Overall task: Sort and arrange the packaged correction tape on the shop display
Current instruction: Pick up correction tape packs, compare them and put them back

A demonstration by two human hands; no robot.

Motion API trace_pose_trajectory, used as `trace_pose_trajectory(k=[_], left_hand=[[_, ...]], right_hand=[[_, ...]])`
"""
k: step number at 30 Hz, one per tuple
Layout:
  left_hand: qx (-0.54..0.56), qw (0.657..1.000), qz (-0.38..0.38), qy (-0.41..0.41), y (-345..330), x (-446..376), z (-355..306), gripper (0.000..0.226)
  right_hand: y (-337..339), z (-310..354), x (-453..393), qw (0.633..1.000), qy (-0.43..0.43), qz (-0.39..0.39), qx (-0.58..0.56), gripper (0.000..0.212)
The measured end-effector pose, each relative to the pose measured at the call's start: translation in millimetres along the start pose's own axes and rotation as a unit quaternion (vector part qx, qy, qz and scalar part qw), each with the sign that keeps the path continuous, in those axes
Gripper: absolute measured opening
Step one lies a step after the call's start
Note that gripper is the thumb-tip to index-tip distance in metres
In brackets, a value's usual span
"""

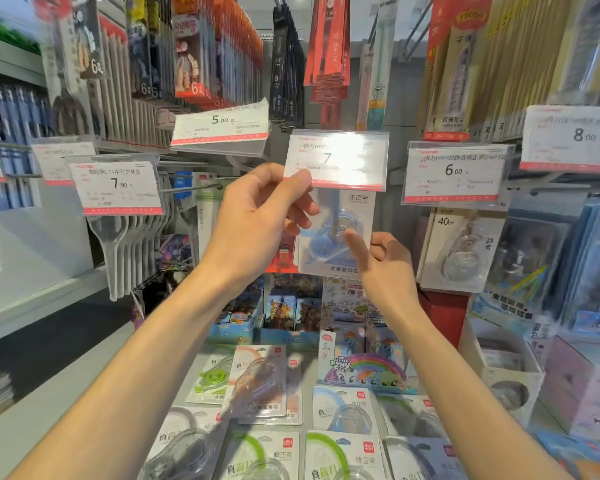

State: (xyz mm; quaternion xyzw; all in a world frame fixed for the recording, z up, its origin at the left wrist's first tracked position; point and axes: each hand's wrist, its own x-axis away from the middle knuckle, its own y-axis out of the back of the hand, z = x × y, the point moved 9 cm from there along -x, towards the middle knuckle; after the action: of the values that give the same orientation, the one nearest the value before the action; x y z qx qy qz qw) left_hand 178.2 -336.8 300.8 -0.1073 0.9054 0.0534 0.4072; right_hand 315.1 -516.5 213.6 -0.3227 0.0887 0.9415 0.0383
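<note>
Pinching price tag (336, 160) "7", left hand (257, 220); right hand (383, 261) fingering blue "修正带" pack (355, 216).

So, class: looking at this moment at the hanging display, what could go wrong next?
1. The left hand holds up the price tag by its corner; it may slip down and hide the hook.
2. The right hand steadies the blue correction tape pack mostly with a fingertip, so it could swing or drop onto the packs below.
</note>
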Motion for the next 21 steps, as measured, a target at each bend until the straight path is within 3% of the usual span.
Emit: trace_pose_trajectory(k=[4, 9, 13, 21], left_hand=[[-0.022, 1.0, -0.001, 0.003, -0.6, 0.5, 4.5, 0.023], [-0.038, 0.999, -0.015, 0.014, -0.1, 1.6, 9.6, 0.019], [-0.037, 0.998, -0.031, 0.027, -0.9, 6.9, 10.5, 0.016], [-0.068, 0.995, -0.054, 0.054, 10.3, 40.7, 14.8, 0.01]], right_hand=[[-10.6, -9.3, -8.1, 0.999, -0.006, 0.006, 0.035, 0.06], [-8.7, -10.8, -6.7, 0.994, -0.049, 0.031, 0.092, 0.058], [4.0, -7.3, 6.7, 0.995, -0.077, 0.062, 0.027, 0.061], [51.7, -15.9, 63.6, 0.982, -0.114, 0.092, -0.122, 0.021]])
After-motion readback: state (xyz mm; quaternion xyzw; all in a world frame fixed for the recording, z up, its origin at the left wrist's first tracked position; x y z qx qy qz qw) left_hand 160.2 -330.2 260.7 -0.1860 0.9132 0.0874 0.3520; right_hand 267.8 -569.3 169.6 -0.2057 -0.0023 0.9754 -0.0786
